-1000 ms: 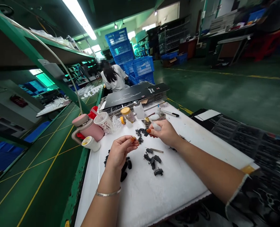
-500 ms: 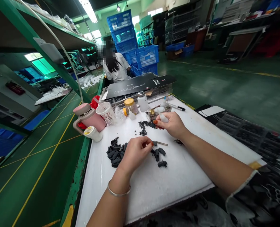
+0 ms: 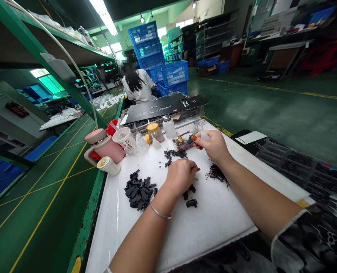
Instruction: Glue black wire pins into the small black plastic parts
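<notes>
My right hand (image 3: 215, 146) is closed around a small translucent white squeeze bottle (image 3: 204, 132), its nozzle pointing up. A small black plastic part (image 3: 190, 139) shows at the same hand's fingertips. My left hand (image 3: 181, 176) hovers over the middle of the white board, fingers pinched together; whatever they hold is hidden. Left of it lies a heap of black plastic parts (image 3: 139, 191). A few loose black parts (image 3: 191, 203) lie just below its fingers. Tiny black rings (image 3: 171, 154) are scattered beyond it, and thin black pins (image 3: 217, 174) lie beneath my right wrist.
Along the board's (image 3: 208, 231) back left stand a pink mug (image 3: 107, 146), a white tub (image 3: 108, 165), a plastic cup (image 3: 125, 139), a yellow-lidded jar (image 3: 155, 132) and a white bottle (image 3: 169, 127). A person (image 3: 138, 85) sits beyond, near blue crates (image 3: 174, 74).
My left hand has moved right and slightly up, uncovering more of the black heap. My right hand has shifted slightly up and right with the bottle. More black pins show beside my right wrist.
</notes>
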`<move>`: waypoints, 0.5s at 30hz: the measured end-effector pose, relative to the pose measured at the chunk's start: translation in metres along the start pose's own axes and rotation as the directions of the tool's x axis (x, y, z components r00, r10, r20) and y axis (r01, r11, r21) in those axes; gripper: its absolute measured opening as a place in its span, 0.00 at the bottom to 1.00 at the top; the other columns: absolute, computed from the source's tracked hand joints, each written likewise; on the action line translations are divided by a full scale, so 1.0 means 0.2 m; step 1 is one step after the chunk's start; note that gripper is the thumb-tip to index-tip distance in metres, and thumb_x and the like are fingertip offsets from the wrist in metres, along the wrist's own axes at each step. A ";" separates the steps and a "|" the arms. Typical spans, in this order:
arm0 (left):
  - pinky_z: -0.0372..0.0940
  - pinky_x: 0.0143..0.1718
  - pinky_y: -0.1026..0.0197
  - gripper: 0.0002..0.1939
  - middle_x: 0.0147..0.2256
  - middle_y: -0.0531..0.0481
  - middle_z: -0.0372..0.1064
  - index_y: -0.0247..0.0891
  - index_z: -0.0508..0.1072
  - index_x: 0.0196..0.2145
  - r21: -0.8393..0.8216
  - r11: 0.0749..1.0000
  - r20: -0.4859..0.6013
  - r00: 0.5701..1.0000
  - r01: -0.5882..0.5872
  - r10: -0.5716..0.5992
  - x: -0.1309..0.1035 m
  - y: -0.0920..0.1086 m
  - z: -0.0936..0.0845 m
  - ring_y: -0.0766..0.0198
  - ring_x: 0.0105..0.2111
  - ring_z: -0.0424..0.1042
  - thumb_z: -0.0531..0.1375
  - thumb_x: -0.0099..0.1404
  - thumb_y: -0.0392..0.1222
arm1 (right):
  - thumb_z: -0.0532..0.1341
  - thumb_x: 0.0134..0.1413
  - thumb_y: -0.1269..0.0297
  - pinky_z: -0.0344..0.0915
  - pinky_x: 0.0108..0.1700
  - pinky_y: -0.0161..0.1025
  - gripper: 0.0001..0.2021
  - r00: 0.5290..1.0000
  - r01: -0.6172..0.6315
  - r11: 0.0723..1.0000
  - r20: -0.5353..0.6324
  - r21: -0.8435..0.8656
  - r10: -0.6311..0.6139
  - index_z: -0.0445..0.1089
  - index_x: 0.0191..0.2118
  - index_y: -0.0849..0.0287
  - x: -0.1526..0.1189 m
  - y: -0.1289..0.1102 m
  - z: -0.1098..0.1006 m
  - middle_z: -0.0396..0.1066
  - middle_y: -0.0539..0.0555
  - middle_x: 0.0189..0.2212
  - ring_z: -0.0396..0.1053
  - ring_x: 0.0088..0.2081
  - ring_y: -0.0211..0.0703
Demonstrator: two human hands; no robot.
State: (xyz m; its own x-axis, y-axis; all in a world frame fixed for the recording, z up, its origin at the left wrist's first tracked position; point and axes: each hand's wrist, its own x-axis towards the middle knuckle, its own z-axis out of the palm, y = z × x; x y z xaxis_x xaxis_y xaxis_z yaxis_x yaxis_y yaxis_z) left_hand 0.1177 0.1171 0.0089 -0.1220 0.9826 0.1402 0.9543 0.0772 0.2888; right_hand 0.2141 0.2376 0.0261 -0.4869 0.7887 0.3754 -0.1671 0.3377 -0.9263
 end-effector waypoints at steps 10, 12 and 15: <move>0.60 0.33 0.62 0.11 0.28 0.46 0.73 0.38 0.75 0.29 0.088 0.928 0.008 0.931 0.362 -0.365 -0.06 -0.47 -0.14 0.59 0.31 0.69 0.55 0.51 0.28 | 0.64 0.47 0.55 0.60 0.23 0.37 0.14 0.994 -0.001 0.992 0.110 -0.128 0.016 0.71 0.24 0.62 -0.04 -0.01 0.06 0.69 0.52 0.18 0.62 0.20 0.38; 0.60 0.33 0.62 0.11 0.27 0.45 0.72 0.37 0.75 0.26 0.056 0.926 0.020 0.927 0.372 -0.374 -0.06 -0.48 -0.12 0.59 0.30 0.69 0.54 0.50 0.27 | 0.65 0.47 0.55 0.60 0.23 0.37 0.14 0.992 -0.015 0.991 0.118 -0.133 0.031 0.70 0.23 0.61 -0.04 -0.01 0.07 0.69 0.52 0.18 0.62 0.20 0.38; 0.60 0.33 0.60 0.09 0.26 0.43 0.71 0.36 0.73 0.22 -0.020 0.926 0.015 0.927 0.376 -0.376 -0.06 -0.49 -0.12 0.58 0.29 0.68 0.54 0.48 0.27 | 0.65 0.46 0.55 0.60 0.23 0.37 0.13 0.992 -0.030 0.991 0.118 -0.134 0.046 0.70 0.23 0.61 -0.04 -0.01 0.07 0.68 0.52 0.18 0.62 0.19 0.38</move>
State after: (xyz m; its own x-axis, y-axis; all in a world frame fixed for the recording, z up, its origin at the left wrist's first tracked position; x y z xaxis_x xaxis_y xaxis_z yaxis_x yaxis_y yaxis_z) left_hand 0.0195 0.0941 0.0021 -0.4677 0.8839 0.0071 0.8327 0.4379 0.3391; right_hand 0.2062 0.2228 0.0238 -0.5921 0.7370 0.3259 -0.0365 0.3795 -0.9245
